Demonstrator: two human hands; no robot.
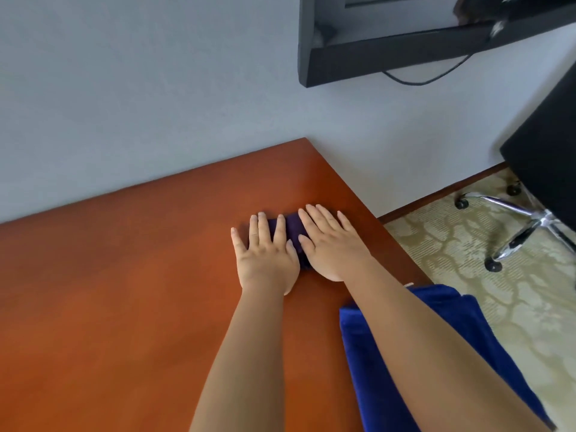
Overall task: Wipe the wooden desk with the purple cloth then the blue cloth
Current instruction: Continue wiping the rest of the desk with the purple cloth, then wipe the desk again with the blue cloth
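Both hands, left hand (266, 260) and right hand (330, 244), lie flat on one cloth (291, 227) near the surface's (109, 291) far right corner; a second cloth (367, 353) overhangs the right edge.

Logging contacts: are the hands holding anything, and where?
Nothing is gripped. Left hand and right hand press flat, palms down, on the purple cloth.

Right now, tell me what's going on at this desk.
A person is pressing both palms flat on the purple cloth, left hand and right hand side by side, near the far right corner of the wooden desk. The blue cloth lies untouched at the desk's right edge, partly under the right forearm. Wiping is at the purple stage.
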